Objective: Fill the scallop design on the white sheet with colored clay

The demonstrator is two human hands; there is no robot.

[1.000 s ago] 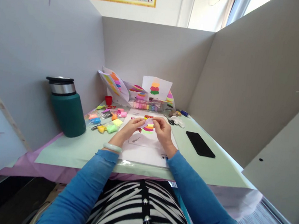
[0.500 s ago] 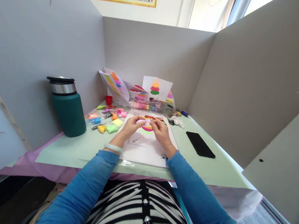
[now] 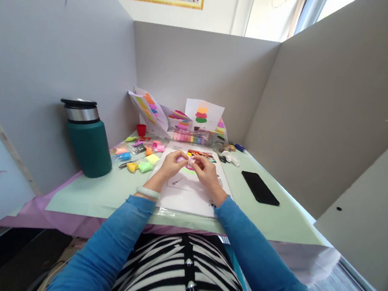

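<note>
My left hand (image 3: 171, 166) pinches a small pale lilac clay packet (image 3: 180, 159) between thumb and fingers. Its clear wrapper (image 3: 190, 162) stretches across to my right hand (image 3: 206, 171), whose fingertips are closed on it. Both hands hover over a white sheet (image 3: 181, 197) with a printed picture, partly covered by them. Pink and green colour on the sheet shows just below the fingertips. Off to the left lie several similar packets, among them a green packet (image 3: 145, 166) and a yellow packet (image 3: 132, 167).
A green flask (image 3: 88, 147) stands at the left, and a black phone (image 3: 260, 188) lies at the right. Behind the sheet are a clear pack of coloured pieces (image 3: 191, 137) and propped paintings (image 3: 204, 114). Grey partitions (image 3: 203, 65) enclose the table.
My right hand has shifted slightly left, bringing its fingertips nearer to my left hand. The wrapper between them now looks drawn together. My left hand has barely moved.
</note>
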